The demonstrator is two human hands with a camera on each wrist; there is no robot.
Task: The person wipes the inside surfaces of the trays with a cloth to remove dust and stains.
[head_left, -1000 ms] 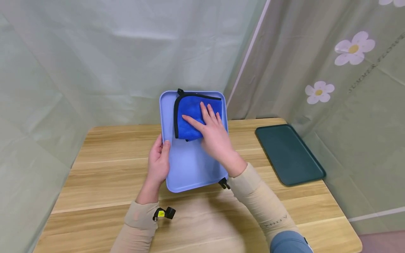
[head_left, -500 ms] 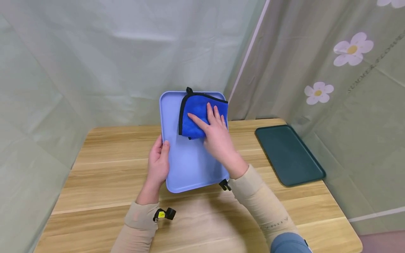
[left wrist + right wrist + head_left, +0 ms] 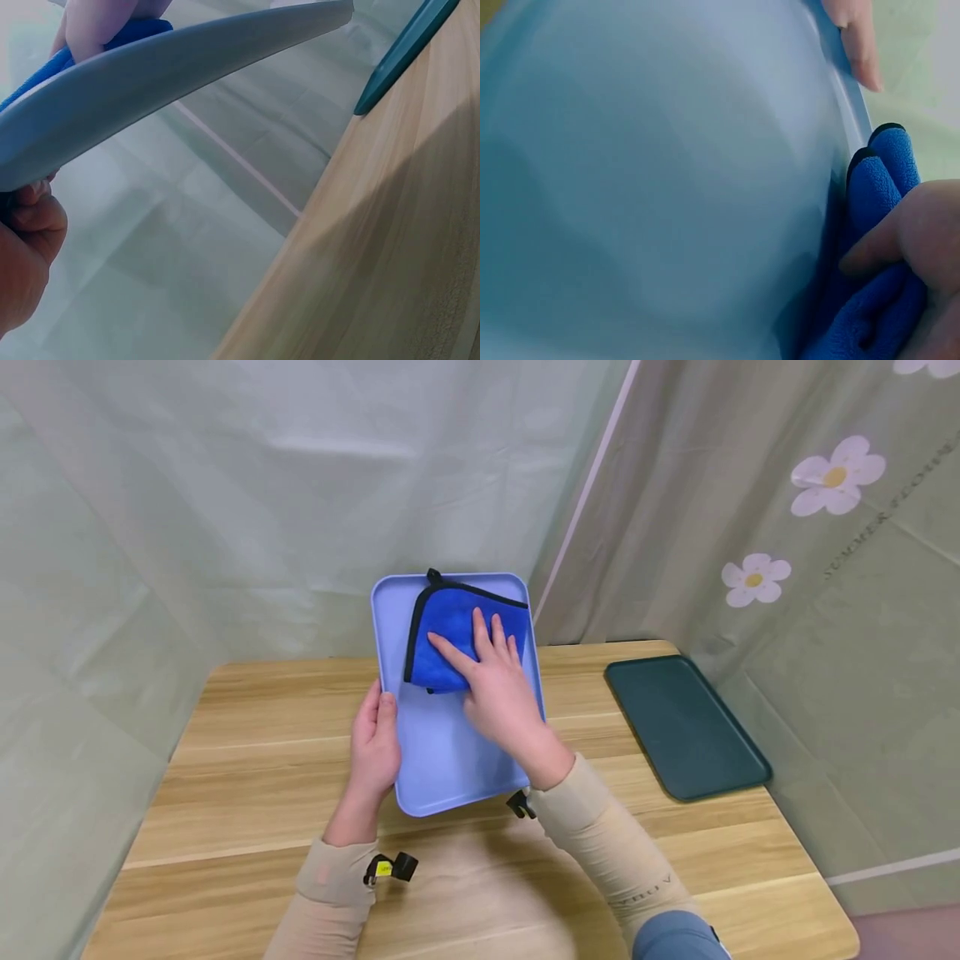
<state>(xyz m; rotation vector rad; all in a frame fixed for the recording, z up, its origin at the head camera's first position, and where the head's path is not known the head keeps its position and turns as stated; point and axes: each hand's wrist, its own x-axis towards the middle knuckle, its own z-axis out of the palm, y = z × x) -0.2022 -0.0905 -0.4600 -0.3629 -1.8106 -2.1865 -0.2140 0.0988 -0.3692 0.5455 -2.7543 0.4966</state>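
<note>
A light blue tray (image 3: 450, 752) is held up off the table, tilted toward the head camera. My left hand (image 3: 375, 747) grips its left edge, thumb on the inner face and fingers behind; in the left wrist view the curled left hand (image 3: 26, 255) is under the rim. Against the tray's upper part lies a folded blue cloth (image 3: 446, 618) with black edging and a small black loop. Spread fingers of my right hand (image 3: 498, 693) press flat on that cloth. From the right wrist, the cloth (image 3: 877, 187) shows bunched folds beside the thumb.
A dark green tray (image 3: 686, 727) lies at the right side of the wooden table (image 3: 247, 793). Pale curtains (image 3: 315, 510) hang behind the table and along both sides. Black wrist straps hang near both sleeves.
The right hand and the cloth slid right across the tray, then back left. The tray's top has shifted slightly left; the left hand keeps its grip.
</note>
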